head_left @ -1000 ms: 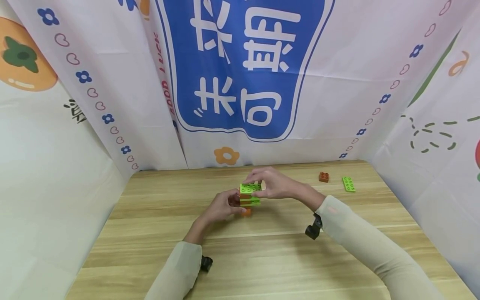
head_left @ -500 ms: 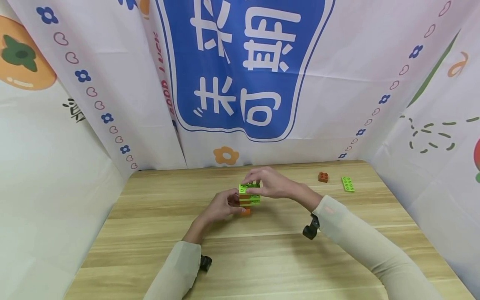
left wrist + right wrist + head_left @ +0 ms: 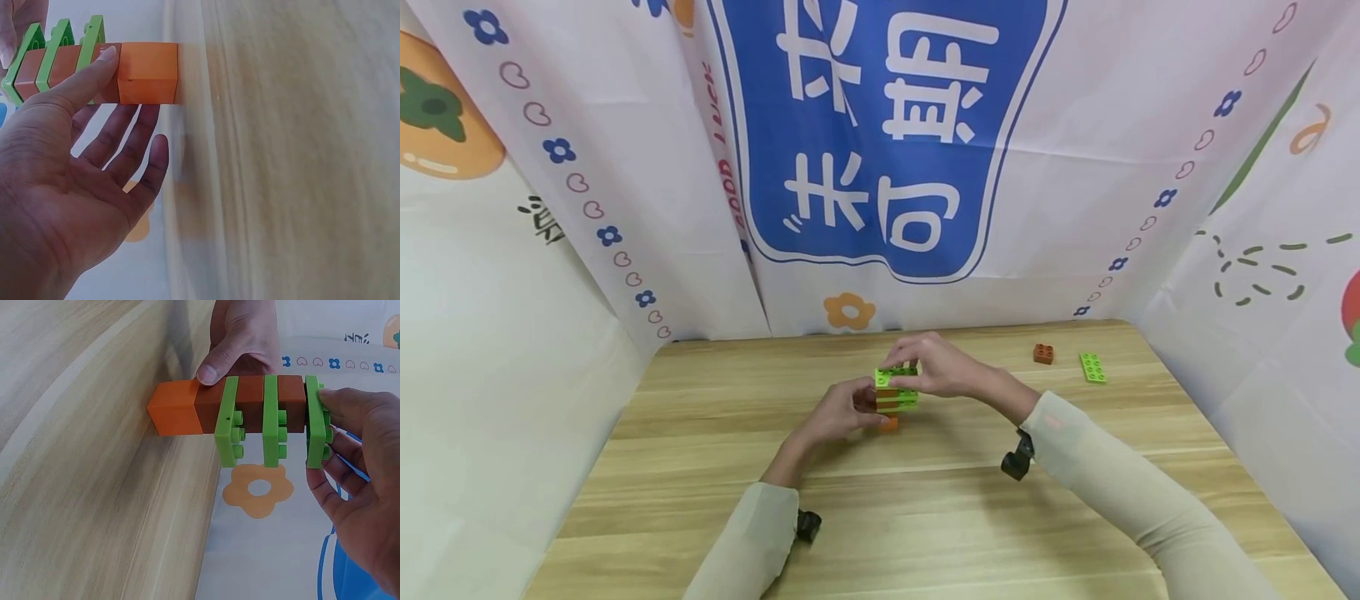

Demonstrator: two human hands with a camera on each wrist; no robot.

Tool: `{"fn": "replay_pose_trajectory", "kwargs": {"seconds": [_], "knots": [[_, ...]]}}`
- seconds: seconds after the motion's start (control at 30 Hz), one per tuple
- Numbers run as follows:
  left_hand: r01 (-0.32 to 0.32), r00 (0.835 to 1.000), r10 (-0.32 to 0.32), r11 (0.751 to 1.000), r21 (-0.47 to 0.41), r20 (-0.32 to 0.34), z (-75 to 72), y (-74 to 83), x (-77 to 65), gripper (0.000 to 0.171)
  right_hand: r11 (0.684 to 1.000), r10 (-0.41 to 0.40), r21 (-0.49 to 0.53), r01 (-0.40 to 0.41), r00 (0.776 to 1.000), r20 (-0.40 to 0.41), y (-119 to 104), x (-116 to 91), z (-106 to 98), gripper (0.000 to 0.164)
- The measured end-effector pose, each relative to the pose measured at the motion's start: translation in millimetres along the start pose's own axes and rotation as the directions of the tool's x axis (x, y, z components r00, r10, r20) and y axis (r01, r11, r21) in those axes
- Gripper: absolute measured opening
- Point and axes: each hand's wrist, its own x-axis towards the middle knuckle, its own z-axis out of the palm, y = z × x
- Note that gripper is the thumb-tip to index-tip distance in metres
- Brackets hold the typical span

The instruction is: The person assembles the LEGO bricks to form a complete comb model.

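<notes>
A tower of toy building bricks stands on the wooden table [image 3: 880, 517]. Its base is an orange block [image 3: 178, 409]; above that, brown bricks [image 3: 244, 403] alternate with green studded plates [image 3: 270, 419], which overhang to one side. My left hand [image 3: 838, 412] grips the tower low down, its thumb on the lowest brown brick [image 3: 109, 87] just above the orange block. With thumb and fingers my right hand [image 3: 940, 367] pinches the topmost green plate [image 3: 315, 425]. A thin dark line shows between this plate and the brown brick below it. The right fingers partly cover its studs.
Toward the back right of the table lie a loose brown brick [image 3: 1043, 354] and a loose green plate [image 3: 1093, 367]. A printed cloth [image 3: 1037, 250] hangs behind the table's back edge, with more cloth along both sides.
My right thumb and fingers have shifted slightly left, covering more of the top green plate. The left hand keeps its grip on the tower. The head view has turned a little.
</notes>
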Motion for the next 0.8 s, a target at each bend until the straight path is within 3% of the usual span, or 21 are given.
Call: {"fn": "replay_pose_trajectory", "kwargs": {"seconds": [0.8], "knots": [[0.021,1.000,-0.021,1.000,0.004,-0.019,-1.1,2.2,-0.4,0.035,0.997,0.000,-0.072,-0.003,0.999,-0.045,-5.1,-3.4,4.8,0.026]]}}
